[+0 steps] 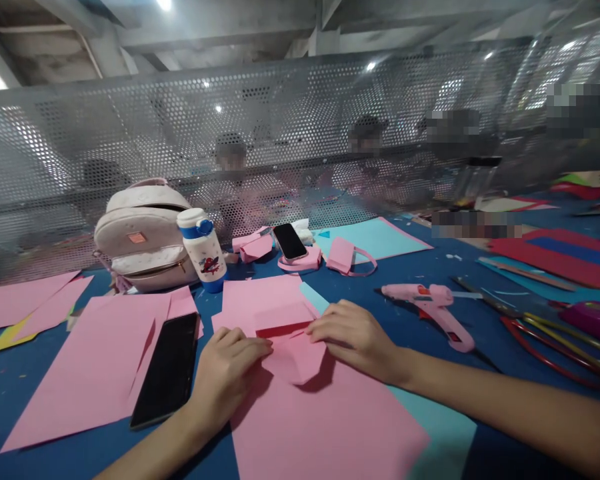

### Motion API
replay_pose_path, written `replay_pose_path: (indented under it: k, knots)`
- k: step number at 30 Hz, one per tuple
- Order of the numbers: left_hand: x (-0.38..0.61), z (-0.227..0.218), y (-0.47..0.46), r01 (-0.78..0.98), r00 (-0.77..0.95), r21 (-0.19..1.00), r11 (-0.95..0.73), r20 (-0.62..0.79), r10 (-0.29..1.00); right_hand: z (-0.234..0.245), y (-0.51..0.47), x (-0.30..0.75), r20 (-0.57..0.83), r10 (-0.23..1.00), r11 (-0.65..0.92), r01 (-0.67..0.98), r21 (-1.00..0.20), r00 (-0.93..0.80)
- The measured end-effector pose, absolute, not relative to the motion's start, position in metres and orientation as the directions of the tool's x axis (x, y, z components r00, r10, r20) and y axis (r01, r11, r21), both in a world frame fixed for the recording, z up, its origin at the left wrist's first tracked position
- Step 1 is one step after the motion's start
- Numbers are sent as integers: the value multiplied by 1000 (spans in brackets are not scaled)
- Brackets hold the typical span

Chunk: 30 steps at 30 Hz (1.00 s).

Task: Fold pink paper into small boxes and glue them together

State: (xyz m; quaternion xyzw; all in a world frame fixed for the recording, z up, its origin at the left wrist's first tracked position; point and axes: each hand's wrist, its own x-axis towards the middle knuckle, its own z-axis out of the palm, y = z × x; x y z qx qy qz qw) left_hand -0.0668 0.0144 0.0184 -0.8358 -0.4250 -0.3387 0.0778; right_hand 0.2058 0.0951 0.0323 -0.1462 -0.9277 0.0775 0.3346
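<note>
A small folded pink paper piece [296,357] sits between my hands, its upper part bent into a box-like fold and a flap hanging towards me. My left hand [230,367] pinches its left edge with thumb and forefinger. On the other side my right hand [353,337] grips the right edge, fingers curled over it. Beneath lies a large pink paper sheet [325,433], with a light blue sheet [440,427] partly under it. To the right rests a pink hot glue gun [433,303], its nozzle pointing left.
A black phone [167,370] lies on pink sheets [95,360] at left. Behind stand a backpack [145,233] and a white-blue bottle [203,253]. Small pink paper bags [341,255] and another phone [290,241] are further back. Scissors [555,340] lie right; a perforated metal screen [290,147] closes the back.
</note>
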Motion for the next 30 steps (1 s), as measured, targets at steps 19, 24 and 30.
replay_pose_path:
  k: [19, 24, 30]
  knots:
    - [-53, 25, 14, 551, -57, 756, -354, 457, 887, 30, 84, 191, 438, 780, 578, 249, -777, -446]
    - [-53, 21, 18, 470, -81, 798, -376, 463, 882, 27, 89, 189, 475, 769, 605, 246, -757, -428]
    - [-56, 20, 23, 519, -9, 754, -403, 477, 879, 34, 92, 187, 465, 734, 636, 258, -728, -495]
